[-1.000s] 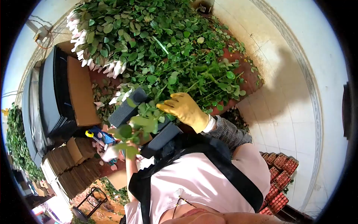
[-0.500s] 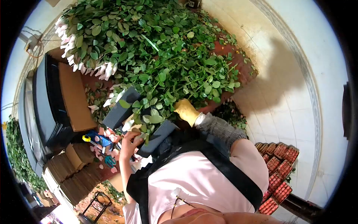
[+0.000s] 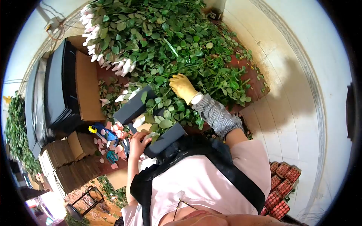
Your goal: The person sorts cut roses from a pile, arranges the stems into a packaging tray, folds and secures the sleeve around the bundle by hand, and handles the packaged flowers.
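My left hand [image 3: 138,145] is bare, its fingers curled on a pale rose [image 3: 152,136] beside a dark grey corrugated block [image 3: 166,140]. A second grey block [image 3: 134,105] lies just beyond it, with leafy stems between the two. My right hand [image 3: 183,88], in a yellow glove with a grey knitted sleeve above it, reaches over the rose stems [image 3: 188,56]. Its fingers are stretched out and partly spread among the leaves, with nothing seen in them. White-pink rose heads [image 3: 124,67] line the left edge of the big leafy pile.
Grey sheets and cardboard [image 3: 88,86] stand at the left. Below are stacked brown cardboard pieces [image 3: 68,160], teal scissors [image 3: 112,156], a blue yellow-tipped tool [image 3: 103,132] and loose pink petals. Red-patterned bundles [image 3: 281,188] sit at the lower right by the tiled wall.
My gloved right hand has moved forward and left over the leaves, and its fingers now show. My left hand stays near the grey blocks. The view has shifted, so the scene sits further right.
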`<state>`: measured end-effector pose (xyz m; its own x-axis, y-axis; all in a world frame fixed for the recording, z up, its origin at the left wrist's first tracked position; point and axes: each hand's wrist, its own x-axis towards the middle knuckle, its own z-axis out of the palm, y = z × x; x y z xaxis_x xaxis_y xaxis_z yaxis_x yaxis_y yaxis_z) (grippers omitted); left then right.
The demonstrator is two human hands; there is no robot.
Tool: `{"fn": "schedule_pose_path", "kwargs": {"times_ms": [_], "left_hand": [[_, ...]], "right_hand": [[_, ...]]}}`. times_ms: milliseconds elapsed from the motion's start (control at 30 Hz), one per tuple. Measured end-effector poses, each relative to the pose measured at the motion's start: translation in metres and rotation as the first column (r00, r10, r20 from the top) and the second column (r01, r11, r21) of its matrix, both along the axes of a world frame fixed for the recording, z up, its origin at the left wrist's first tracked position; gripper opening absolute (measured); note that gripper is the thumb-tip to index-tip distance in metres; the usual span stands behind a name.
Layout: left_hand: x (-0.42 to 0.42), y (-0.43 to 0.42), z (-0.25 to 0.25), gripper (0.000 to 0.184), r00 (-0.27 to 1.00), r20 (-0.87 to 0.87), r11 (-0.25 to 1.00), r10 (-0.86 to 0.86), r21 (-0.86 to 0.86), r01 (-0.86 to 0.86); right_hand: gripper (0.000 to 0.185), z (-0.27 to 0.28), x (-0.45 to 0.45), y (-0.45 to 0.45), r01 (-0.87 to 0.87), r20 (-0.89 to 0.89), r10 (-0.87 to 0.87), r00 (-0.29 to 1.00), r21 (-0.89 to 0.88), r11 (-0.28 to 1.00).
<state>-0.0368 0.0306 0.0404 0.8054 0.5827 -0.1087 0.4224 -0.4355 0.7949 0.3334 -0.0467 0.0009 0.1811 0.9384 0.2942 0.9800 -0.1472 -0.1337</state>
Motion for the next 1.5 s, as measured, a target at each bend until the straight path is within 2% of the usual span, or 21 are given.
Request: {"fn": "schedule_pose_path", "kwargs": {"times_ms": [67, 133, 233, 333, 367, 433, 500, 600, 667, 700, 800, 867, 933, 967, 1033, 1200, 1267, 1300, 1333, 1400, 1500], "left_hand": [[0.000, -0.007, -0.002, 0.029, 0.998, 0.002, 0.997, 0.058, -0.058, -0.057], [-0.002, -0.010, -0.007, 0.028, 0.999, 0.025, 0.997, 0.039, 0.061, -0.040], [-0.004, -0.008, -0.014, 0.027, 0.997, 0.072, 0.994, 0.005, 0.105, -0.012], [-0.010, -0.003, -0.029, 0.025, 0.989, -0.143, 0.991, -0.023, 0.128, 0.041], [-0.007, -0.007, -0.022, 0.023, 0.999, 0.043, 0.990, -0.025, 0.141, 0.019], [-0.003, -0.007, -0.006, 0.021, 0.989, -0.034, 0.949, -0.143, 0.280, 0.147], [0.000, -0.008, 0.003, 0.018, 0.982, -0.032, 0.912, -0.188, 0.365, 0.187], [0.014, -0.014, 0.045, 0.038, 0.986, -0.101, 0.733, -0.130, 0.660, 0.165], [0.005, 0.000, 0.000, 0.051, 0.985, -0.167, 0.889, -0.052, 0.442, 0.122], [0.007, 0.002, 0.005, 0.050, 0.994, -0.093, 0.944, -0.065, 0.318, 0.091], [0.010, 0.000, 0.017, 0.042, 0.986, -0.125, 0.934, -0.106, 0.327, 0.142], [0.003, -0.003, 0.001, 0.044, 0.999, -0.013, 0.979, -0.052, 0.197, 0.054], [0.001, -0.006, -0.007, 0.047, 0.998, 0.066, 0.995, -0.018, 0.098, 0.011], [0.001, -0.006, -0.009, 0.047, 0.998, 0.056, 0.996, -0.007, 0.088, 0.002], [0.004, -0.007, -0.005, 0.045, 1.000, 0.019, 0.999, 0.004, 0.049, -0.005], [0.003, -0.003, -0.008, 0.035, 0.999, 0.037, 0.996, -0.022, 0.082, 0.019], [0.002, -0.005, -0.009, 0.035, 0.999, 0.039, 0.997, 0.001, 0.074, -0.004], [0.003, -0.007, -0.006, 0.034, 0.999, 0.046, 0.995, 0.006, 0.095, -0.010], [0.000, -0.008, -0.017, 0.033, 0.998, 0.040, 0.999, 0.052, 0.007, -0.052], [0.004, -0.009, -0.012, 0.032, 0.997, 0.018, 0.997, 0.070, -0.017, -0.070], [0.008, -0.013, -0.001, 0.031, 0.992, 0.010, 0.991, 0.127, -0.044, -0.127]], "right_hand": [[0.010, 0.038, -0.007, 0.001, 0.019, -0.084, -0.006, 0.996, 0.151, 0.988], [0.025, 0.086, -0.013, -0.009, 0.022, 0.007, -0.024, 1.000, 0.191, 0.981], [0.026, 0.141, -0.031, -0.026, -0.091, 0.176, 0.060, 0.983, 0.173, 0.981], [0.025, 0.102, -0.039, -0.030, -0.036, 0.061, 0.067, 0.996, -0.412, 0.910], [0.025, 0.081, -0.041, -0.030, -0.013, 0.071, 0.064, 0.995, -0.560, 0.828], [0.025, 0.013, -0.039, -0.049, -0.015, 0.137, 0.139, 0.981, -0.657, 0.754], [0.024, 0.027, -0.046, -0.055, -0.015, 0.109, 0.151, 0.982, -0.762, 0.647], [0.026, 0.080, -0.059, -0.061, -0.044, 0.086, 0.207, 0.975, -0.832, 0.554], [0.028, 0.033, -0.041, -0.068, -0.145, -0.098, 0.111, 0.989, -0.780, 0.608], [0.029, -0.007, -0.022, -0.078, -0.275, -0.381, 0.033, 0.924, -0.601, 0.751], [0.038, 0.042, 0.011, -0.060, -0.548, -0.686, -0.147, 0.712, -0.675, 0.494], [0.048, 0.070, 0.027, -0.057, -0.605, -0.762, -0.135, 0.633, -0.596, 0.528], [0.053, 0.098, 0.044, -0.045, -0.541, -0.844, -0.299, 0.444, -0.519, 0.662], [0.057, 0.112, 0.054, -0.036, -0.451, -0.809, -0.098, 0.580, -0.419, 0.788], [0.054, 0.130, 0.063, 0.002, -0.158, -0.681, -0.112, 0.723, -0.322, 0.934], [0.052, 0.176, 0.101, 0.130, -0.154, -0.608, 0.317, 0.728, 0.305, 0.940], [0.039, 0.204, 0.127, 0.187, -0.024, -0.413, 0.273, 0.869, 0.517, 0.856], [0.026, 0.201, 0.158, 0.229, 0.008, -0.145, 0.123, 0.982, 0.674, 0.739], [0.024, 0.205, 0.188, 0.260, 0.076, -0.020, -0.083, 0.996, 0.653, 0.753], [0.018, 0.216, 0.218, 0.298, 0.447, -0.025, -0.462, 0.887, 0.301, 0.842], [0.017, 0.185, 0.232, 0.318, 0.451, 0.145, -0.521, 0.841, 0.341, 0.825]]}}
